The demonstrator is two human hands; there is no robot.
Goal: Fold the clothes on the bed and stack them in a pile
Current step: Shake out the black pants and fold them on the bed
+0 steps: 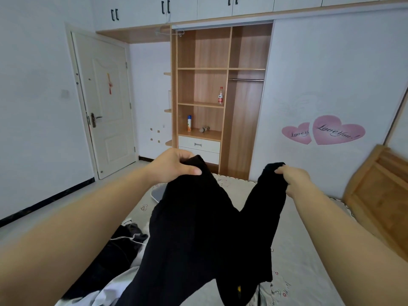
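A person stands at the near end of a bed point(298, 272) with a pale patterned sheet, arms stretched forward, holding a black garment point(198, 228) up in the air above the mattress. The left hand point(174, 165) grips one upper corner of the cloth, thumb curled over the fabric. The right hand point(292, 177) pinches the other upper corner, fingers closed round a bunched edge. Between the hands the top edge dips in a deep V, and the rest hangs down loosely toward the near edge of the view; what kind of garment it is cannot be told.

On the bed to the left lies a dark heap of clothes point(123, 241) not yet folded, with a pale grey piece point(95, 292) nearer still. No finished pile is visible. Beyond the bed stand an open wooden wardrobe point(220, 89) and, far left, a closed white door point(106, 102).

The step in hand appears to be spreading the garment out before folding. To do it well, the hands should likely draw apart until the top edge runs straight, then lower the cloth flat onto the open sheet on the right, well apart from the heap, smoothing creases before the first fold.
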